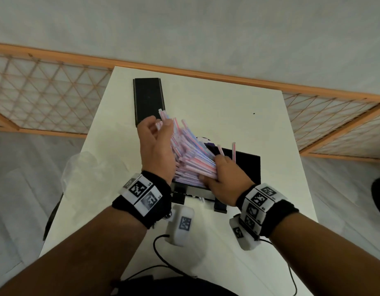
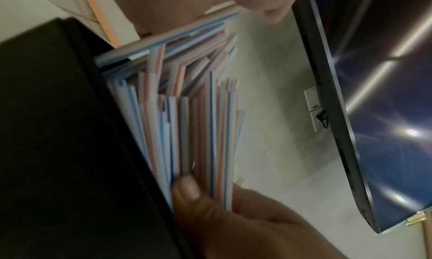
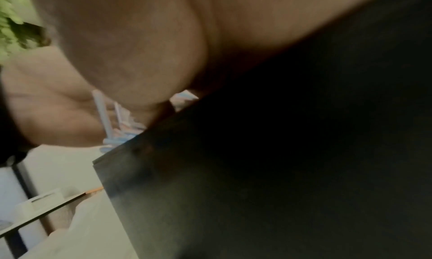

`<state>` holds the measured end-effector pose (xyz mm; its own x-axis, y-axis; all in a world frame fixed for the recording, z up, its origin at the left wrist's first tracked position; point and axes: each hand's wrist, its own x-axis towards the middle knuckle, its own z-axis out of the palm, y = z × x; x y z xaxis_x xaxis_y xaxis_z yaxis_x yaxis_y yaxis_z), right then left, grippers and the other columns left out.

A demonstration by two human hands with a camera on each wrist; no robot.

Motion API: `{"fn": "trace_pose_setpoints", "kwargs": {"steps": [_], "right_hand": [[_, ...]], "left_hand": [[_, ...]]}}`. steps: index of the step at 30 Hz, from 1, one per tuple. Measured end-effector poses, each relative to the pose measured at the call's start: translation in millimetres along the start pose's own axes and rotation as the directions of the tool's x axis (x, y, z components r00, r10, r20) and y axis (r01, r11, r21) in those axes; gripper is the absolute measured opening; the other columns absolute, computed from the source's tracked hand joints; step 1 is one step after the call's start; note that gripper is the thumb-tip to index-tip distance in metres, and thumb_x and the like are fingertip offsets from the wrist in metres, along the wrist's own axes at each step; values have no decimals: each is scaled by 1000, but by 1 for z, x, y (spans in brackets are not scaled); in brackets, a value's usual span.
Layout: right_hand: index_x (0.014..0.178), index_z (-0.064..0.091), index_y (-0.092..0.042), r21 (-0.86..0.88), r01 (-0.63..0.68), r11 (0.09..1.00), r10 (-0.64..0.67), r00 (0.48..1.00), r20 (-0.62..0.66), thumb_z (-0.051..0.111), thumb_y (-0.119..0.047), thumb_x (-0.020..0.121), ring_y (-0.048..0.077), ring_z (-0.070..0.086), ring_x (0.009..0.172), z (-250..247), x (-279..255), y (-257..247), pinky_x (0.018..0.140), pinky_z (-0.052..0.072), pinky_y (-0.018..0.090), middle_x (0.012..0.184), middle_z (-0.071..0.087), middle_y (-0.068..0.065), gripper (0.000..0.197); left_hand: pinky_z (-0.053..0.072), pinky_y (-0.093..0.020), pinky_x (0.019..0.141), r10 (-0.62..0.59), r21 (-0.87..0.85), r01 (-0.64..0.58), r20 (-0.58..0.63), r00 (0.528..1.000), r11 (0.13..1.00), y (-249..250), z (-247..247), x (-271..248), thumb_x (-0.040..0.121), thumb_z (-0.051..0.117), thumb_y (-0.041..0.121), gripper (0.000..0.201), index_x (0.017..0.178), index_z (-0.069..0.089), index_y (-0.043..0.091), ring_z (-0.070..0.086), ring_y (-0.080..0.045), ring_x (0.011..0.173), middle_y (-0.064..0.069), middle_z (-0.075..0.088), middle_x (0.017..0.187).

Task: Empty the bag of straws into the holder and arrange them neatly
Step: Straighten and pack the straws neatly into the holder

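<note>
A bundle of pink- and blue-striped straws (image 1: 191,154) fans up and to the left out of the black box-shaped holder (image 1: 249,167) in the middle of the white table. My left hand (image 1: 159,124) pinches the upper ends of the straws between thumb and fingers. My right hand (image 1: 214,171) grips the lower part of the bundle at the holder's rim. Two straws (image 1: 233,150) stand apart behind the right hand. In the left wrist view the thumb (image 2: 187,189) presses the straws (image 2: 187,124) against the holder's dark wall (image 2: 58,133). The right wrist view shows mostly palm, holder (image 3: 280,170) and a few straw ends (image 3: 117,124).
A flat black lid (image 1: 148,99) lies at the table's far left, just beyond my left hand. A crumpled clear plastic bag (image 1: 77,174) hangs over the table's left edge (image 1: 63,210). A wooden lattice rail (image 1: 45,92) runs behind the table.
</note>
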<state>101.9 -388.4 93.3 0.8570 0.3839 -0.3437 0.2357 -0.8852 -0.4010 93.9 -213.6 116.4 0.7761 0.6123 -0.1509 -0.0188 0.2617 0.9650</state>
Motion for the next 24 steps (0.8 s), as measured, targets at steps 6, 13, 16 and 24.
{"fn": "trace_pose_setpoints", "kwargs": {"steps": [6,13,16,24], "right_hand": [[111,43,-18,-43,-3,999,-3,993,-122,46,-69,85,30,51,104,4,-8,-11,87,48,46,112,51,5,58],[115,46,-10,103,-61,993,87,959,-269,68,-71,69,22,47,103,1,-32,5,84,41,29,110,48,2,80],[104,45,-18,158,-70,985,106,966,-237,83,-47,68,13,45,87,-15,-37,14,67,32,18,101,47,-3,60],[97,56,-13,207,-115,972,174,939,-297,75,-16,73,25,57,83,-43,-44,40,73,48,34,92,60,4,30]], "left_hand": [[47,-33,99,34,109,-40,55,998,993,4,-2,-7,73,60,59,72,126,47,13,57,-17,109,0,57,114],[45,-12,80,507,419,-666,436,744,617,56,21,-21,81,73,17,37,114,59,8,58,-8,91,2,57,112],[46,-24,77,117,573,-582,648,753,577,57,50,-33,87,71,21,39,123,56,17,59,-15,93,0,58,117],[42,-24,89,-383,827,-405,545,746,388,24,94,-29,91,69,36,65,149,44,21,56,-23,123,-3,53,143]]}}
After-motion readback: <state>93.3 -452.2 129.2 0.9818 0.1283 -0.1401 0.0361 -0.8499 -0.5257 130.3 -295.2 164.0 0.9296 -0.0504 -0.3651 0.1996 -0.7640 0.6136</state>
